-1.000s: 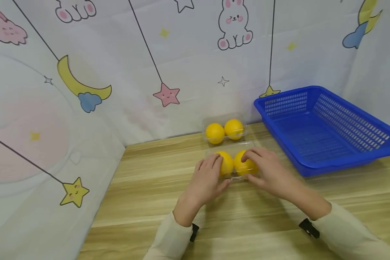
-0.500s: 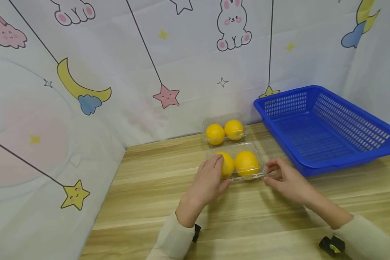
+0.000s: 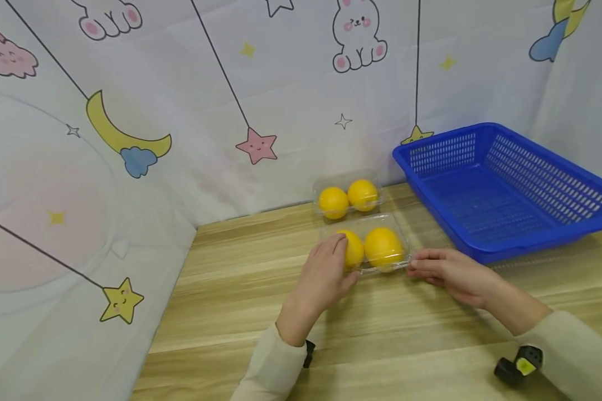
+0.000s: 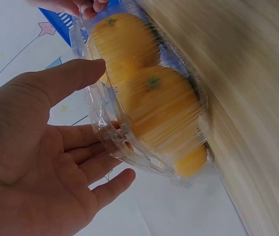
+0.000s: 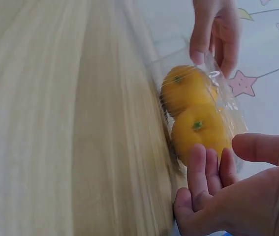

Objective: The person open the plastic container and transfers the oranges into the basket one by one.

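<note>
A clear plastic fruit box [image 3: 376, 268] with two oranges [image 3: 383, 248] inside rests on the wooden table. My left hand [image 3: 323, 275] holds its left end, fingers over the top and thumb at the front edge. In the left wrist view the left thumb [image 4: 75, 81] lies on one side of the clear plastic and the fingers on the other. My right hand [image 3: 454, 275] is at the front right corner, fingertips right at the rim. The right wrist view shows its fingers [image 5: 198, 169] loosely extended beside the box, with the thumb apart from them.
Behind, against the printed curtain [image 3: 291, 100], stands a second clear box [image 3: 326, 179] with two oranges [image 3: 333, 203]. A blue mesh basket [image 3: 441, 217] occupies the back right of the table [image 3: 231, 312], close to both boxes.
My right hand has moved off the right orange, rightward to the box's front right corner, and its fingers have straightened somewhat. My left hand has stayed on the left end.
</note>
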{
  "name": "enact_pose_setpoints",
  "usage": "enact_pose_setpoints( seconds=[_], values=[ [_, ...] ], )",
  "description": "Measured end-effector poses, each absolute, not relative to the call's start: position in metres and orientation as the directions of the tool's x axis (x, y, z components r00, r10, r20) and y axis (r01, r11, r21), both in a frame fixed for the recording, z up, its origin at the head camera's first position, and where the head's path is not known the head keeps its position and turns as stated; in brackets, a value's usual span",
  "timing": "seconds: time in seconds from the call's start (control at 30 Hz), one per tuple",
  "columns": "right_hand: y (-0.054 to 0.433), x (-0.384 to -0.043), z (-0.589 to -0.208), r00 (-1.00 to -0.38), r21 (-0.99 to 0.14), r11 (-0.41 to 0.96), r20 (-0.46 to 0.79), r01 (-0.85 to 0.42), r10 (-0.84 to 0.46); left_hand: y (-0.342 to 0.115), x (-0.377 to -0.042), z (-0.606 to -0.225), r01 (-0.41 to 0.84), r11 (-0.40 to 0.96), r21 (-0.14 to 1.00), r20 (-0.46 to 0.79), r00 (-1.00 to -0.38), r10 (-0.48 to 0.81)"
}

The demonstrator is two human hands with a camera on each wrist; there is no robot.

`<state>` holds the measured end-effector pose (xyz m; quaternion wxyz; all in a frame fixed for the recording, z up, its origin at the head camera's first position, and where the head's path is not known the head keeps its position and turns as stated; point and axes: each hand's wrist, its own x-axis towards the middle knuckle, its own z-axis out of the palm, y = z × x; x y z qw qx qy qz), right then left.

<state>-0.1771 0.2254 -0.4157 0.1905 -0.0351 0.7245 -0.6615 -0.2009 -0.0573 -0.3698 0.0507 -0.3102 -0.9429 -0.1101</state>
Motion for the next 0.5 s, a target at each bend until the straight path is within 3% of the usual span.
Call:
enact_pose_setpoints(
  seconds=[0.5],
  values=[
    [0.2234,-0.1843,-0.4186,-0.908,-0.964,0.078,-0.267,0.255,-0.323,-0.0595,-0.2027,-0.3707,0.618,0.777,0.12,0.197,-0.782,0.591]
  ],
)
